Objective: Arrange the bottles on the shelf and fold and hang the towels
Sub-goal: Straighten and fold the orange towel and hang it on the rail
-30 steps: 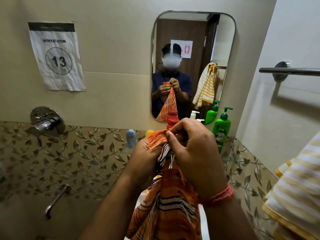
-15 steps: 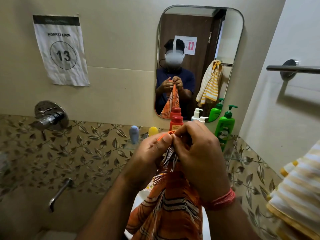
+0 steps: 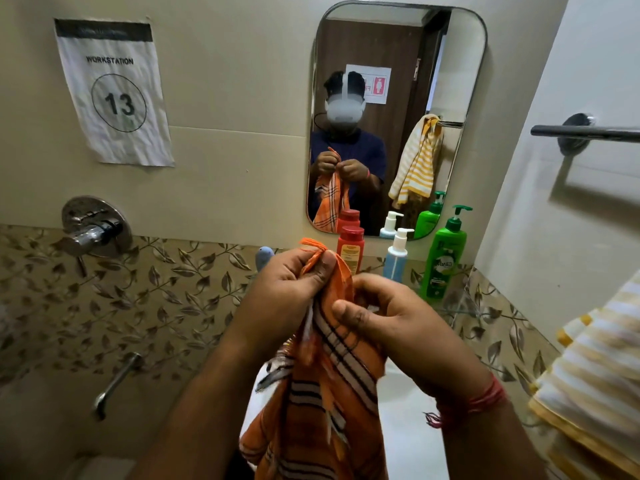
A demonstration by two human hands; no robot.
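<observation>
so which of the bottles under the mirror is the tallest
The green pump bottle, rightmost on the shelf. Its pump top rises above both the red bottle and the white-and-blue pump bottle.

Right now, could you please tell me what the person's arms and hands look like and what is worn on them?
Both hands, the left hand and the right hand, are bare, with no gloves or rings visible. The forearms are bare too, with no sleeves in the head view. The right wrist carries a red-orange thread band wound several times, with loose frayed ends. The left wrist shows nothing worn.
</observation>
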